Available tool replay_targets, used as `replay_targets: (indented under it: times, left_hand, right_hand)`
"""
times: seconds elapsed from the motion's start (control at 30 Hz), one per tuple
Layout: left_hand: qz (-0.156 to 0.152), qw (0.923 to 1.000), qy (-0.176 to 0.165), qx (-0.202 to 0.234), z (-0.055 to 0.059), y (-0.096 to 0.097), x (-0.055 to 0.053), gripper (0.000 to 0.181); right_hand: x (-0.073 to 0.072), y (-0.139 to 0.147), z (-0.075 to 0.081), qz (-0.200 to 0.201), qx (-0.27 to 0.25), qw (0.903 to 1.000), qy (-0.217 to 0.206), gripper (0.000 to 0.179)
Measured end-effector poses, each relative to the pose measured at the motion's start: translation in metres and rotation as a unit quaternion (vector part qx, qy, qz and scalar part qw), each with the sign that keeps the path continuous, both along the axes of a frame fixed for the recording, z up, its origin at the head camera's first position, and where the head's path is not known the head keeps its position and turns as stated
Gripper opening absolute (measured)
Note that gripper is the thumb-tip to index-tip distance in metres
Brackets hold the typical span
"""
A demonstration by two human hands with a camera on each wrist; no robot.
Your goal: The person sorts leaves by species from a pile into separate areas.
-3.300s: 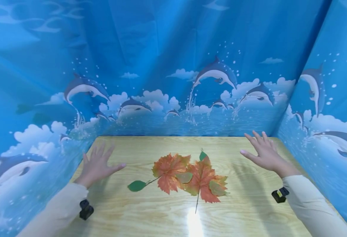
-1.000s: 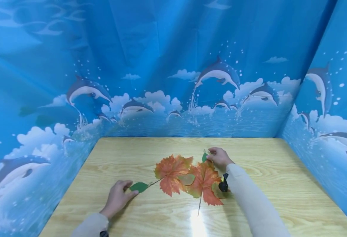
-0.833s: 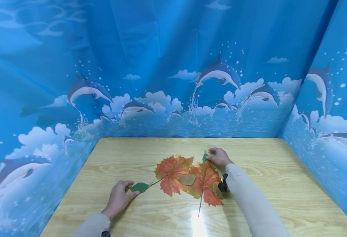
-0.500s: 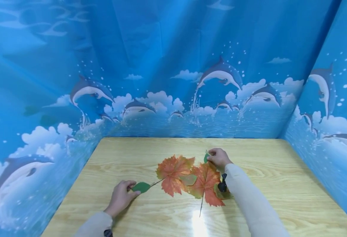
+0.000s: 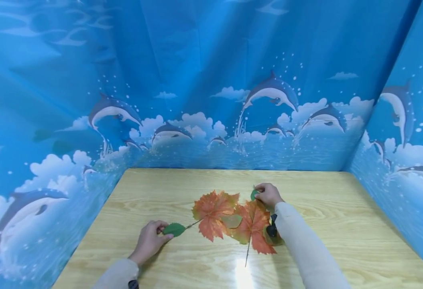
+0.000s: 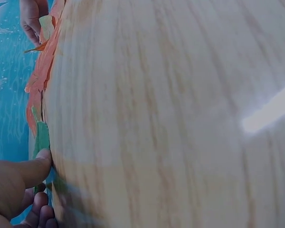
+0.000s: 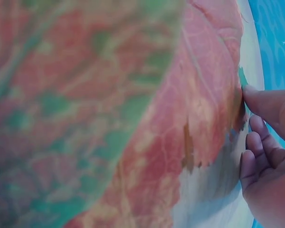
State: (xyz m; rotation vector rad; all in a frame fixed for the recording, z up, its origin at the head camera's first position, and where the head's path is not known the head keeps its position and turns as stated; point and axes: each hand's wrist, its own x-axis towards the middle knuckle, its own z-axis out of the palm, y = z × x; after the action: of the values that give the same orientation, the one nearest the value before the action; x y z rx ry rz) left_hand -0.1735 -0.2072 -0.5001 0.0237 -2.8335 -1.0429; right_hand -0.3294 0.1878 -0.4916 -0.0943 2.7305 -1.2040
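Observation:
My left hand point(image 5: 150, 241) pinches the outer end of a green leaf point(image 5: 174, 229) left of the pile; in the left wrist view the thumb presses on that leaf point(image 6: 42, 137). At the back of the pile my right hand point(image 5: 268, 195) pinches a smaller green leaf point(image 5: 253, 194), partly hidden by the fingers. Between the hands lie two large orange-red leaves, the left one point(image 5: 211, 212) and the right one point(image 5: 256, 226), with thin stems. A yellow-green leaf point(image 5: 232, 220) rests over where they meet. Another brownish-green leaf point(image 5: 274, 239) sits partly under the right wrist camera.
A light wood-grain table point(image 5: 341, 224) carries the leaves. Blue curtains point(image 5: 197, 80) printed with dolphins stand behind it and at both sides. A bright light reflection point(image 5: 243, 275) shows near the table's front.
Both hands came inward from spread above the table's sides and took hold of the two green leaves. Over the last second they have stayed nearly still, while the view shifted slightly.

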Motion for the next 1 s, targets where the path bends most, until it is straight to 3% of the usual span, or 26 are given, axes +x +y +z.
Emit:
replay_targets:
  times: [0.53, 1.0]
  left_hand:
    - [0.008, 0.9993, -0.009, 0.034, -0.0013, -0.0007, -0.0014, 0.033]
    - [0.013, 0.9973, -0.025, 0.067, -0.0027, -0.0025, -0.0019, 0.033]
  right_hand:
    - [-0.0001, -0.0035, -0.0004, -0.002, 0.019, 0.9997, 0.018, 0.016]
    - [0.0008, -0.0024, -0.0031, -0.021, 0.005, 0.9995, 0.023, 0.015]
